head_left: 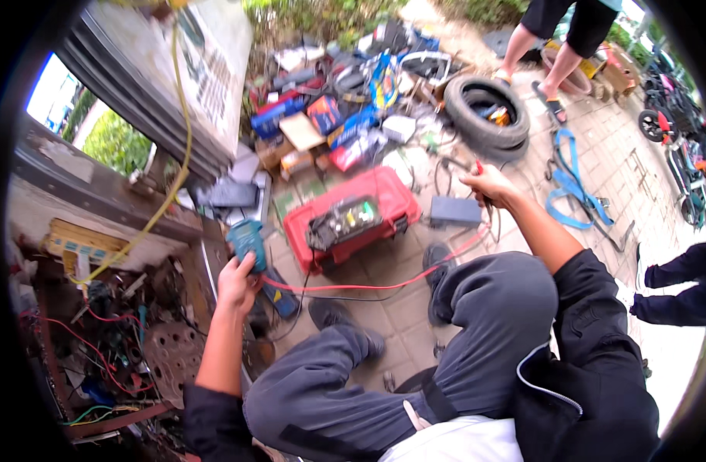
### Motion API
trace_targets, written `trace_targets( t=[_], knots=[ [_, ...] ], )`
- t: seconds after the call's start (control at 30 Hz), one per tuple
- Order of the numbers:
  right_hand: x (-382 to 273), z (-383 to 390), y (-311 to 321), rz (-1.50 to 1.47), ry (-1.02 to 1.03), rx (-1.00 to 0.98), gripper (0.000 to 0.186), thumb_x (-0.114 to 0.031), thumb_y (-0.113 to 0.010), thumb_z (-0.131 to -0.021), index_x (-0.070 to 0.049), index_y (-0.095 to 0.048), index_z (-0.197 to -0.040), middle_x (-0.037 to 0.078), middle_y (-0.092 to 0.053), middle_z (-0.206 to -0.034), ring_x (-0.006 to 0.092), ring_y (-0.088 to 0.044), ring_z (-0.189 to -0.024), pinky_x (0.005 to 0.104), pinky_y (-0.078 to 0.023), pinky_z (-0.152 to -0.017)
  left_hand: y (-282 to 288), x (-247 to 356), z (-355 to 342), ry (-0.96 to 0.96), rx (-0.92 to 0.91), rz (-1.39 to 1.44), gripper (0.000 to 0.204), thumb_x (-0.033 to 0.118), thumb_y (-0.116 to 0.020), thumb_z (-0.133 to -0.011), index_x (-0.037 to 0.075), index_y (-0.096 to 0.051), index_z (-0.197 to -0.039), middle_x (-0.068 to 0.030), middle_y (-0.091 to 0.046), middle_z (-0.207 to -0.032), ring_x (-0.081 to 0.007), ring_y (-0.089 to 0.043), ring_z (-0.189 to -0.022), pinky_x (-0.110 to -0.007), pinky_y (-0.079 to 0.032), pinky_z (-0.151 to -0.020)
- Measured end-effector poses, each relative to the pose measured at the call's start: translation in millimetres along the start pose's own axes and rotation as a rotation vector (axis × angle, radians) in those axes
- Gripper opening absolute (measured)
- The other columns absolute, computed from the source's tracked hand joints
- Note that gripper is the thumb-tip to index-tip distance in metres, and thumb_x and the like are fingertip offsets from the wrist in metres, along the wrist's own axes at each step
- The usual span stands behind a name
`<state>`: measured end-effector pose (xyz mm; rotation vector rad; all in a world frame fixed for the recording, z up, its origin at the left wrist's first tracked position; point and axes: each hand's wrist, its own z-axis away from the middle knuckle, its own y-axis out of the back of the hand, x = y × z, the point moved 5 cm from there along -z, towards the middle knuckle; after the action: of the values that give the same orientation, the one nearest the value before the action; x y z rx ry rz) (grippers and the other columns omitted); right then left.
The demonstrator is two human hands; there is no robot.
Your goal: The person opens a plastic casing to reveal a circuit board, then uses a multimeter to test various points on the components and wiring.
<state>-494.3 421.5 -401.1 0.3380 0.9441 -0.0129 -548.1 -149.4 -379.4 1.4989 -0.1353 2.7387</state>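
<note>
My left hand (239, 286) is closed round a teal handheld meter (247, 240), held upright beside the doorway edge. A red test lead (353, 287) and a thin black one sag from near that hand across my lap toward the right. My right hand (493, 187) pinches a red-tipped test probe (480, 167), with cable looping around the fingers. Just below this hand, a grey rectangular box (456, 210) stands on the paving. Between my hands sits a red toolbox (300, 229) with a dark, clear-fronted device (345, 222) lying on top.
Boxes and loose parts are heaped beyond the toolbox. Two stacked tires (514, 132) stand at far right, near a standing person's legs (562, 73). A blue strap (570, 185) lies on the paving. A cluttered workbench (110, 346) is at left, with a yellow cable (185, 146) hanging above.
</note>
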Motion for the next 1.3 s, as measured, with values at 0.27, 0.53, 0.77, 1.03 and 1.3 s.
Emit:
trace_targets(
  t=[0.27, 0.53, 0.77, 1.03, 1.3],
  knots=[
    [38, -12, -145, 0.422, 0.303, -0.456, 0.053, -0.014, -0.078, -0.079, -0.004, -0.054, -0.125, 0.007, -0.060, -0.082, 0.0151, -0.059, -0.069, 0.0308, -0.048, -0.060, -51, -51, -65, -0.129, -0.072, 0.267, 0.036, 0.011, -0.072, -0.088, 0.003, -0.054, -0.119, -0.0045, -0.065, -0.108, -0.0154, -0.064, -0.095, -0.032, -0.052, -0.086],
    [7, -38, -186, 0.760, 0.635, -0.332, 0.097, -0.019, -0.080, -0.074, -0.012, -0.020, -0.151, 0.019, -0.058, -0.116, 0.0350, -0.064, -0.099, 0.0432, -0.052, -0.082, -71, -44, -31, -0.161, 0.005, 0.346, 0.042, 0.011, -0.073, -0.086, 0.001, -0.052, -0.121, -0.0054, -0.063, -0.111, -0.0170, -0.061, -0.100, -0.035, -0.049, -0.091],
    [29, -43, -158, 0.453, 0.355, -0.285, 0.050, -0.013, -0.072, -0.083, -0.001, -0.055, -0.129, 0.006, -0.056, -0.078, 0.0130, -0.053, -0.072, 0.0301, -0.046, -0.068, -15, -85, -83, -0.061, 0.157, 0.178, 0.024, 0.023, -0.066, -0.093, 0.008, -0.061, -0.111, 0.0015, -0.065, -0.100, -0.0089, -0.059, -0.087, -0.028, -0.044, -0.077],
    [59, -24, -156, 0.213, 0.123, -0.360, 0.040, -0.017, -0.068, -0.089, 0.005, -0.058, -0.122, -0.003, -0.054, -0.076, 0.0061, -0.049, -0.065, 0.0240, -0.042, -0.059, -40, -79, -125, -0.227, 0.164, -0.418, 0.029, 0.023, -0.068, -0.091, 0.000, -0.066, -0.108, 0.0008, -0.063, -0.087, -0.0058, -0.053, -0.075, -0.024, -0.043, -0.069],
    [79, -49, -118, -0.277, -0.032, -0.220, 0.024, -0.018, -0.052, -0.100, 0.002, -0.058, -0.113, 0.003, -0.056, -0.075, 0.0119, -0.055, -0.059, 0.0287, -0.047, -0.055, -37, -87, -130, -0.236, 0.201, -0.629, 0.055, 0.035, -0.064, -0.093, -0.010, -0.057, -0.123, -0.0184, -0.064, -0.116, -0.0220, -0.060, -0.107, -0.033, -0.044, -0.095]
  ],
)
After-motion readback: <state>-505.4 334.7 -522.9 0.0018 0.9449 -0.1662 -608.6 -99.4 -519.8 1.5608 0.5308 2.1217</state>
